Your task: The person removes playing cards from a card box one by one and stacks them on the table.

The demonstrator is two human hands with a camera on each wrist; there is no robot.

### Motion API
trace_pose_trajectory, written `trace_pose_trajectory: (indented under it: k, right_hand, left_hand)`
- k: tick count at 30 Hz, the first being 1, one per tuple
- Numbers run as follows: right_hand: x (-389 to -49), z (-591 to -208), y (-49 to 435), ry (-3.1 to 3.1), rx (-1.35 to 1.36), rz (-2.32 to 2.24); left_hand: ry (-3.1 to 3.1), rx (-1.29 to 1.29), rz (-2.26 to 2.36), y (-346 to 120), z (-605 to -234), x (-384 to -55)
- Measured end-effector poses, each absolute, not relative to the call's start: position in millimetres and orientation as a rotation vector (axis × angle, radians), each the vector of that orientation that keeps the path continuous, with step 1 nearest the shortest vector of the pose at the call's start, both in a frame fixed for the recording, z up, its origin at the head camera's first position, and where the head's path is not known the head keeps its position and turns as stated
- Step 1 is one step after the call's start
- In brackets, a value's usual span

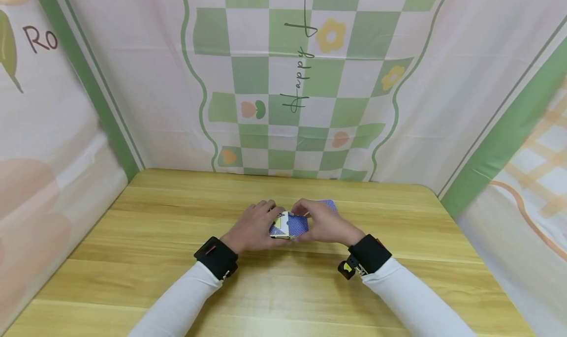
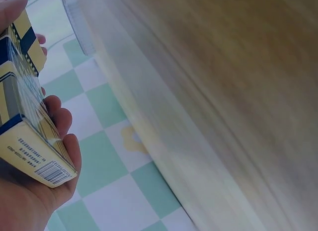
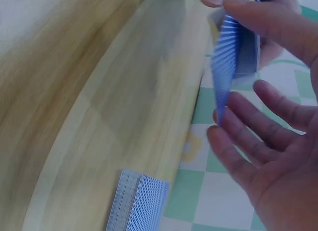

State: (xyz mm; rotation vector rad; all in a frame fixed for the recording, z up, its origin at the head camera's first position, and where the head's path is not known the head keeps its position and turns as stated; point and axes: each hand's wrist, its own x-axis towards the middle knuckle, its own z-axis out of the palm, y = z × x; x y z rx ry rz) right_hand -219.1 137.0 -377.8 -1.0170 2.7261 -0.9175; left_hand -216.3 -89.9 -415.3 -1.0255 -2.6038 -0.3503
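Observation:
A small playing-card box (image 1: 280, 225), cream and yellow with dark blue bands, is gripped by my left hand (image 1: 254, 227) above the table. In the left wrist view, fingers wrap behind the box (image 2: 37, 146), and its barcode end faces down. A blue-patterned piece (image 3: 226, 67) sticks out at the box's other end; whether it is a flap or cards I cannot tell. My right hand (image 1: 326, 223) is at that end. Its thumb touches the box, while its spread fingers (image 3: 253, 126) reach the blue piece's tip.
A blue-patterned deck of cards (image 3: 144, 201) lies on the table beyond my right hand, partly hidden in the head view. The wooden table (image 1: 283, 297) ends at a checked cloth backdrop (image 1: 288, 106), with cloth on both sides.

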Motion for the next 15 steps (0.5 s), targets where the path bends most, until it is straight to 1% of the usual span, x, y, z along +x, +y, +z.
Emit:
trace_pose_trajectory:
  k: [6,15]
  right_hand:
    - [-217.4,-375.5,136.0,2.794,-1.062,-0.812]
    - [-220.4,-368.2,159.0,2.895,-1.017,-0.561]
  left_hand:
    - [-2.605,-1.024,-0.362,-92.7,-414.7,-215.3]
    - [-2.617,-0.981,-0.416,-99.1,-415.9,-214.8]
